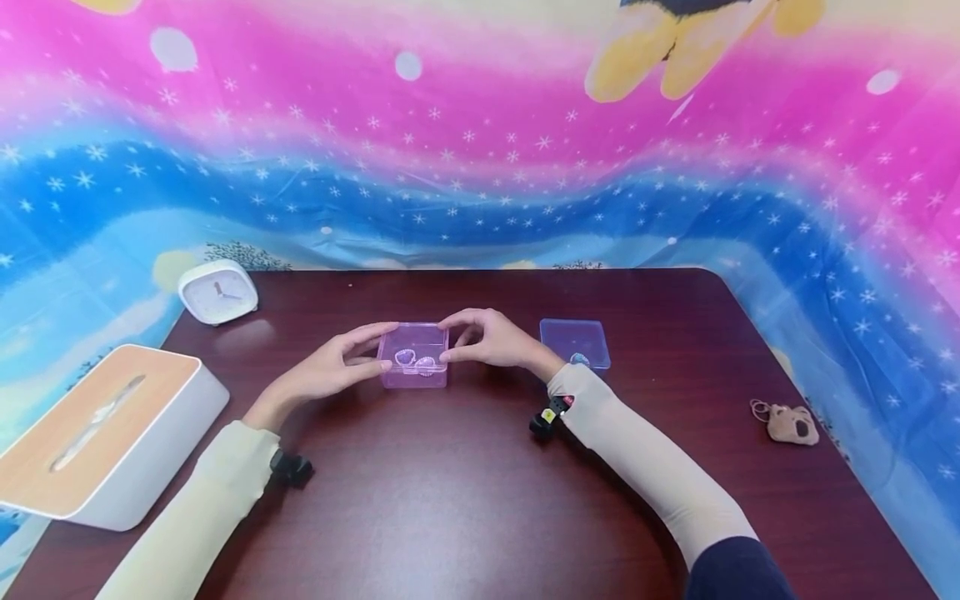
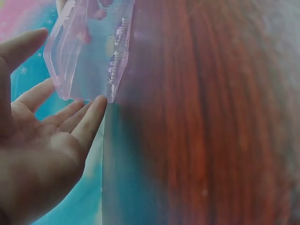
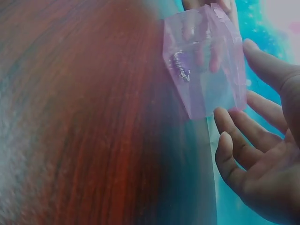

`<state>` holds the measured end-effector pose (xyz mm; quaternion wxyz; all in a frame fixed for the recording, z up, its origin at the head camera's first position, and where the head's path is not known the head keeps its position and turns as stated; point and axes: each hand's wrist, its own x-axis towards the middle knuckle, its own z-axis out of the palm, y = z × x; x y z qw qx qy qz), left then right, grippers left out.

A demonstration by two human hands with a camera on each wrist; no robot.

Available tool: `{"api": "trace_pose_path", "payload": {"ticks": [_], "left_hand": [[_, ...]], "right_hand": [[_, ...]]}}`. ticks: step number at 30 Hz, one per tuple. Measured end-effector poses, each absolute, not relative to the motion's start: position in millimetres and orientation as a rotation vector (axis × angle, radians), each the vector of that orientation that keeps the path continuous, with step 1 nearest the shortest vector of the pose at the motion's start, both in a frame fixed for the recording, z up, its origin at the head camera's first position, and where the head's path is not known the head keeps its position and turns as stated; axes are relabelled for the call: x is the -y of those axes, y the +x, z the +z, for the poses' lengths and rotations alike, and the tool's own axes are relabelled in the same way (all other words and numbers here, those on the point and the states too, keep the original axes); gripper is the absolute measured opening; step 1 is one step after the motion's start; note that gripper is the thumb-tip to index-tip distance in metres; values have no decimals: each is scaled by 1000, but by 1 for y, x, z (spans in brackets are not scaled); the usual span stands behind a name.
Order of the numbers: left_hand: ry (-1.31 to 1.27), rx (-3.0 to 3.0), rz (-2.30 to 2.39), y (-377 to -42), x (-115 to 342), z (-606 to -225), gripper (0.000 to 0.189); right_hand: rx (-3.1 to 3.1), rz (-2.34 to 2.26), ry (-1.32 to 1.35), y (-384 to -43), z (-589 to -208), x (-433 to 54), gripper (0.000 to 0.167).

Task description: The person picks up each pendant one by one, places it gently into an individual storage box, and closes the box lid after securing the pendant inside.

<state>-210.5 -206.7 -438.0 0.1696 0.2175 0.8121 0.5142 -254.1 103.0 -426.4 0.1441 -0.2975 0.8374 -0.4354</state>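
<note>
A small clear pink plastic box (image 1: 414,379) sits on the dark wooden table, its lid on top. Inside lie two purple pieces (image 1: 425,365) with pale beaded rims. My left hand (image 1: 333,362) holds the box's left side, thumb at the front corner and a finger at the back one. On the opposite side my right hand (image 1: 491,337) grips the right edge between thumb and forefinger. Both wrist views show the box (image 2: 89,61) from its ends, with fingertips close around the lid and lower edge. Past my right wrist stands a clear blue box (image 1: 576,337), partly covered.
At the left stands a white tissue box (image 1: 172,433) with a wood-coloured top. Behind it is a white clock (image 1: 218,292). A small beige pouch (image 1: 792,425) with a cord loop lies near the right table edge. A patterned cloth (image 1: 480,125) hangs around the table.
</note>
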Motion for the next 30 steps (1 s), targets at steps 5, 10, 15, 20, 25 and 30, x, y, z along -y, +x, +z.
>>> {"api": "trace_pose_path", "payload": {"ticks": [5,10,15,20,25,30], "left_hand": [[666,-2308,1458,-212,206,-440,71],[690,-2324,1437,-213,206,-440,71],[692,-2297,1441,-214,207,-440,71],[691,-2263,1439,-215,207,-440,72],[694,-2291,1407,-214,208,-441,73],[742,-2469,1382,-206,213,-428,72]], "right_hand": [[-2448,-1219,-858,-251,-428,-100,57],[-2437,-1187,-844,-248,-425,-98,62],[-2422,-1176,-820,-248,-423,-95,64],[-2431,-1143,-847,-249,-424,-95,66],[-2475,-1052,-935,-247,-425,-96,64],[-2595,-946,-1139,-241,-411,-104,61]]}}
